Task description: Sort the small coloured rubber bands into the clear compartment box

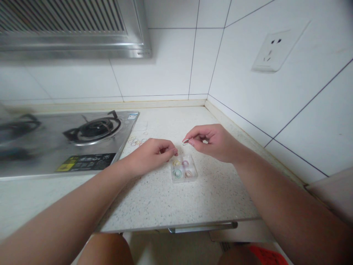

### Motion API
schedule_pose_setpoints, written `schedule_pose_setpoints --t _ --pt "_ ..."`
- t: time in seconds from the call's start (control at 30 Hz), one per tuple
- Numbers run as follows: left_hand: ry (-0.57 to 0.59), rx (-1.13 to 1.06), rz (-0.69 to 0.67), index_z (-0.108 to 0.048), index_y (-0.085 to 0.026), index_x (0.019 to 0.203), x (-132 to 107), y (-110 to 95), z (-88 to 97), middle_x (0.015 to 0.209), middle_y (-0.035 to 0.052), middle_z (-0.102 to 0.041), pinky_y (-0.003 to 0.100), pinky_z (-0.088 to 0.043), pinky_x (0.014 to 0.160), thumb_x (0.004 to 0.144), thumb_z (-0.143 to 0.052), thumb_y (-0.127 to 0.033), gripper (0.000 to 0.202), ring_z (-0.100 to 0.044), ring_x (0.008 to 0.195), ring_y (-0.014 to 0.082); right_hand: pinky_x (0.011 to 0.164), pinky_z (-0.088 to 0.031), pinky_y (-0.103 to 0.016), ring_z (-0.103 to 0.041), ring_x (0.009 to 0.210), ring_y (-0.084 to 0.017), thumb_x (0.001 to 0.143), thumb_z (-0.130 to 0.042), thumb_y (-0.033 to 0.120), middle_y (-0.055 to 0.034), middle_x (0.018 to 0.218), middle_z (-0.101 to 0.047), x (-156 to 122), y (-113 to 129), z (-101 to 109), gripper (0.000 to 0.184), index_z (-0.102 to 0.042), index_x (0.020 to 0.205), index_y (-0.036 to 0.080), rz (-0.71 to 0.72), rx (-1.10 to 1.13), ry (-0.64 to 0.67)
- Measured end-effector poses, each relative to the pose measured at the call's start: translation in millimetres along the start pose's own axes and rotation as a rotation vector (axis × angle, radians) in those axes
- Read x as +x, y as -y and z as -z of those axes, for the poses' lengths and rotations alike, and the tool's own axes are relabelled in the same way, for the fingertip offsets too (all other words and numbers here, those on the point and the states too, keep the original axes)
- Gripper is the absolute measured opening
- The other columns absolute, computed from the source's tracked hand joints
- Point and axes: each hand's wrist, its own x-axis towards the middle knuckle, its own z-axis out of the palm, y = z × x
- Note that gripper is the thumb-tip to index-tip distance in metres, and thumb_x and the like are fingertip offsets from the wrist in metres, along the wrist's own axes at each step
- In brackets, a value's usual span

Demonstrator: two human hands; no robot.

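Pinch grip of the right hand (216, 141) held a pale ring (184, 143). The left hand (150, 152) was curled; from my remote feed, I could not tell whether it held anything. Just beside it, a clear box (184, 180) contained coloured rings (174, 174) in four compartments. Loose rings (135, 141) lay on the counter (165, 206) near the stove (46, 162).

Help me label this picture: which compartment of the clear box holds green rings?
The near-left compartment: green rings there, yellow rings behind, brownish rings to the right, pinkish rings diagonally opposite.
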Motion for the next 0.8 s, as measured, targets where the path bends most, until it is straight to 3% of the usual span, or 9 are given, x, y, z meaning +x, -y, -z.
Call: schedule_pose_setpoints --t 0.8 --pt "0.000 0.034 -0.010 -0.073 -0.017 0.087 -1.0 -1.2 0.9 0.063 -0.0024 -0.058 0.022 -0.031 0.052 0.093 -0.051 -0.032 0.028 -0.046 0.056 0.0099 0.045 -0.031 -0.021 -0.041 0.051 -0.007 0.087 -0.065 0.024 0.0031 0.057 -0.053 -0.7 3.6 1.0 0.016 -0.073 0.090 0.011 0.034 0.010 -0.002"
